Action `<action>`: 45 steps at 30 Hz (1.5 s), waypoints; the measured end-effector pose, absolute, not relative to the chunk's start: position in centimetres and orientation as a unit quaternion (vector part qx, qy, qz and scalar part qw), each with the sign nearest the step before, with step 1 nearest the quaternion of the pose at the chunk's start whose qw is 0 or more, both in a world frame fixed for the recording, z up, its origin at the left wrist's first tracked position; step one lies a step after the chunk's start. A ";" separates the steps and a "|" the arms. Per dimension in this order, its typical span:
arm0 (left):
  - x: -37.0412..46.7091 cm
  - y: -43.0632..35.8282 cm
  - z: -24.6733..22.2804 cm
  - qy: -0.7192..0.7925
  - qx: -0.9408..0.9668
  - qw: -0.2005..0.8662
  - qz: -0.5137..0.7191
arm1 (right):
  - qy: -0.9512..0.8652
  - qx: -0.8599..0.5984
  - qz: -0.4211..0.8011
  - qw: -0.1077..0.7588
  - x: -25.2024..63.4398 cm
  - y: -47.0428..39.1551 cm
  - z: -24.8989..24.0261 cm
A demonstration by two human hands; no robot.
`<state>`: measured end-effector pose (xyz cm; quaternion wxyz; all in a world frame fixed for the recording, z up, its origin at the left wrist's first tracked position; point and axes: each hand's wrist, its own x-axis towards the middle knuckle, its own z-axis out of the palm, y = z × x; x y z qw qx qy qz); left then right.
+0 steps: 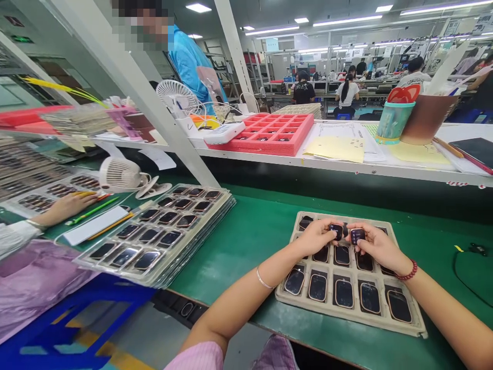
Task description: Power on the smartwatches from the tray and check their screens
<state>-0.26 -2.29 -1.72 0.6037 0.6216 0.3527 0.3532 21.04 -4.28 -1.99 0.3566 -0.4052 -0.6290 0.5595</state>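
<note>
My left hand is closed on a smartwatch with a dark screen, thumb resting on its face. Close beside it, my right hand grips a second smartwatch, whose screen shows small lit marks. Both are held above a beige tray on the green bench. Rows of dark, gold-rimmed watch faces lie in its pockets; my hands and forearms hide part of the back rows.
To the left stands a stack of clear trays holding more watches. A co-worker's hand rests beyond it near a small white fan. A shelf carrying a red foam tray and cups runs along the back.
</note>
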 end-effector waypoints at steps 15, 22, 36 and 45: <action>-0.1 -2.2 -2.1 0.342 0.619 0.606 0.363 | -0.641 -0.406 0.550 0.348 20.9 -4.4 -1.7; -0.2 -2.5 -1.3 0.344 0.621 0.608 0.355 | -0.651 -0.402 0.543 0.346 21.1 -4.3 -1.7; 0.0 -2.5 -1.4 0.346 0.618 0.612 0.351 | -0.652 -0.402 0.546 0.340 21.1 -4.1 -2.1; -0.1 -2.4 -1.6 0.347 0.623 0.607 0.351 | -0.657 -0.397 0.548 0.332 21.1 -4.1 -2.2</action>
